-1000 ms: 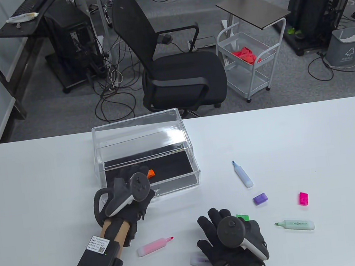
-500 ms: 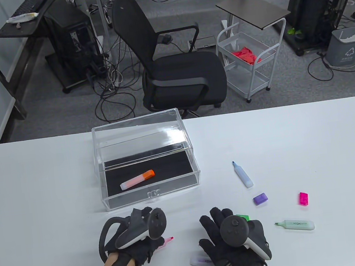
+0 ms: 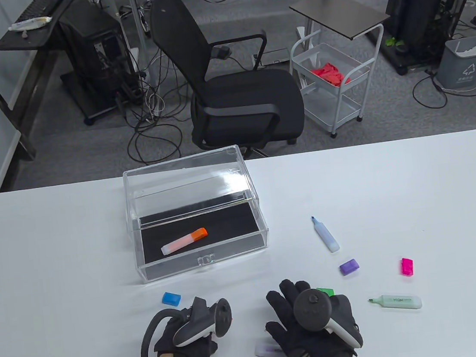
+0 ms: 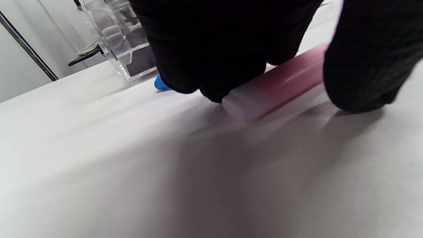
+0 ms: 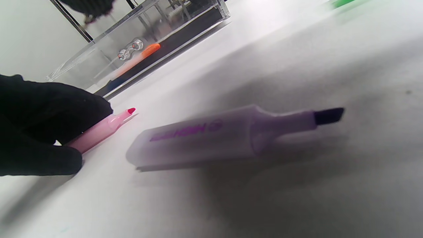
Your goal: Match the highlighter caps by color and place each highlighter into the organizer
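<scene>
My left hand (image 3: 192,342) is down on the table near the front edge, its fingers (image 4: 211,49) and thumb curled round the uncapped pink highlighter (image 4: 277,87), which still lies on the table. My right hand (image 3: 287,311) rests open and flat, partly over the uncapped purple highlighter (image 3: 263,351) (image 5: 231,135). The clear organizer (image 3: 204,260) has its drawer pulled out with a capped orange highlighter (image 3: 185,241) inside. A blue cap (image 3: 171,298) lies just beyond my left hand. The green cap (image 3: 326,291) peeks out past my right hand.
Right of the organizer lie an uncapped blue highlighter (image 3: 326,234), a purple cap (image 3: 349,267), a pink cap (image 3: 407,266) and an uncapped green highlighter (image 3: 396,301). A black office chair (image 3: 236,92) stands behind the table.
My left hand left the drawer, with the orange highlighter lying inside, and came back to the front edge onto the pink highlighter. The blue cap came into sight. My right hand barely moved.
</scene>
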